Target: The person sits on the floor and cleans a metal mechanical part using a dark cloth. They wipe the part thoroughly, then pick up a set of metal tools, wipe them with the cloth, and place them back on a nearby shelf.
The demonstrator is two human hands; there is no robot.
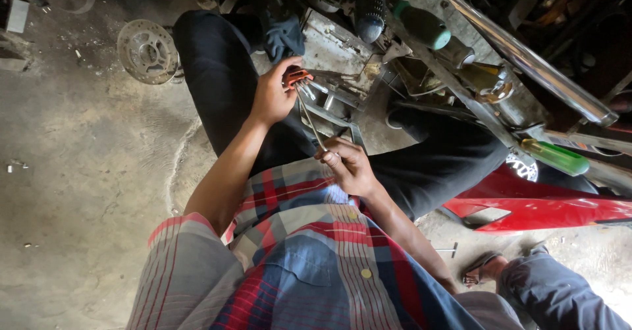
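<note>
Item: hex key set [299,80] in orange holder, held over my lap above the black trousers [224,86]. My left hand [273,96] grips the holder; my right hand [349,165] pinches the tip of one long key [311,121] swung out. Step, as I judge it: selecting a key; next calls for pulling it free. Nearby: brake disc [146,50] on concrete floor [79,185], green-handled screwdriver [556,157], red fairing [546,208].

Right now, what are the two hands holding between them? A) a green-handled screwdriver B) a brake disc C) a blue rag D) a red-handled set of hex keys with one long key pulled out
D: the left hand grips the red holder of the hex key set while the right hand pinches the end of the long key drawn out of it.
</note>
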